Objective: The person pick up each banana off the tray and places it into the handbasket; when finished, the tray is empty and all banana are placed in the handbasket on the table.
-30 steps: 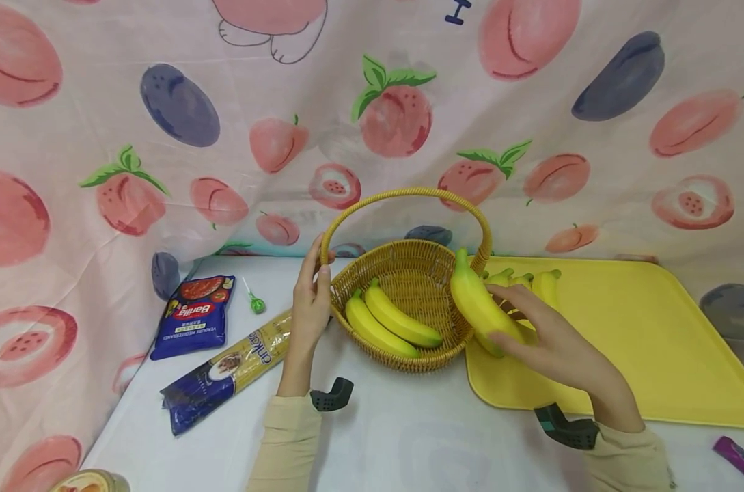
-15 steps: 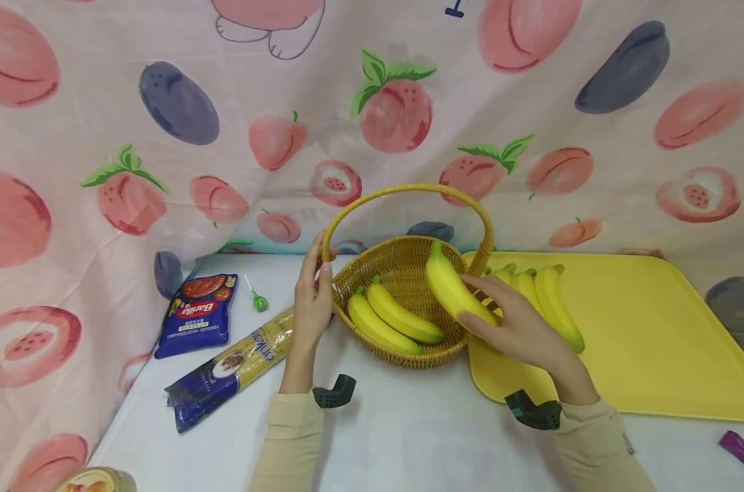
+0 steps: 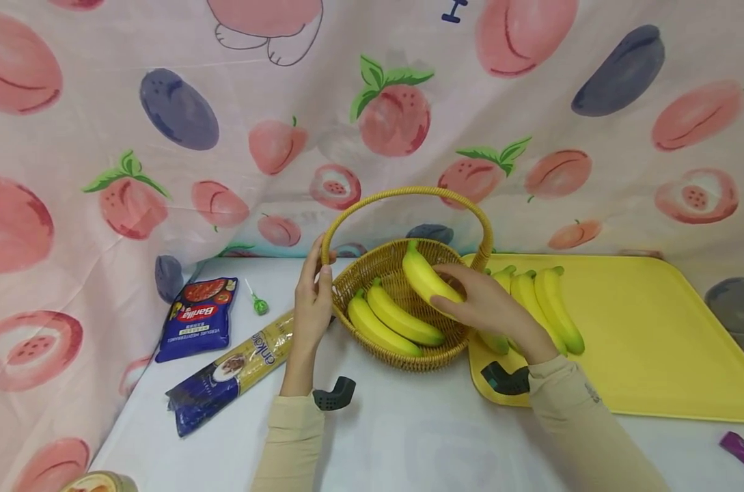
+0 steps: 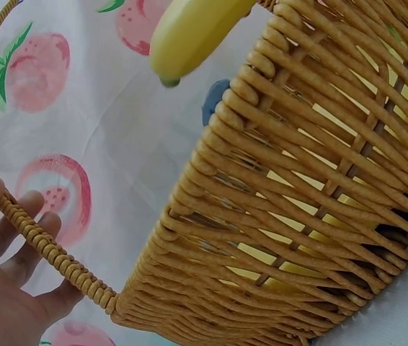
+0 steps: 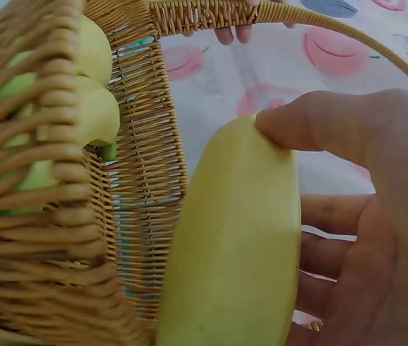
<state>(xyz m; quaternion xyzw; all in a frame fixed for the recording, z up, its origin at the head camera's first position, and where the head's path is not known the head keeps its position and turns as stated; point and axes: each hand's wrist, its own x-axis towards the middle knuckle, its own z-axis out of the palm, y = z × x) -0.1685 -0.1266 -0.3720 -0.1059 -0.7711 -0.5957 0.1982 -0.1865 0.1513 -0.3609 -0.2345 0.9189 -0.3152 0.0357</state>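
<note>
A wicker basket [image 3: 433,363] with a tall arched handle [image 3: 408,191] stands at mid-table. My left hand [image 3: 312,307] holds the base of the handle on its left side, fingers behind and thumb in front in the left wrist view. Two yellow bananas [image 3: 402,318] lie side by side inside the basket. Above the basket's right half, my right hand [image 3: 491,301] grips another banana [image 3: 423,273] with its stem end pointing up and away. Thumb and fingers sit on opposite sides of this banana [image 5: 233,238] in the right wrist view.
A yellow tray [image 3: 648,328] on the right bears several bananas [image 3: 559,307], partly hidden by my right arm. To the left lie a blue Barilla pouch [image 3: 196,318], a green lollipop [image 3: 259,305] and a pasta packet [image 3: 230,369]. A purple wrapper [image 3: 743,451] and a jar [image 3: 98,482] sit near the front.
My right hand has carried its banana leftward from beside the tray to over the basket. The left hand keeps its place on the handle.
</note>
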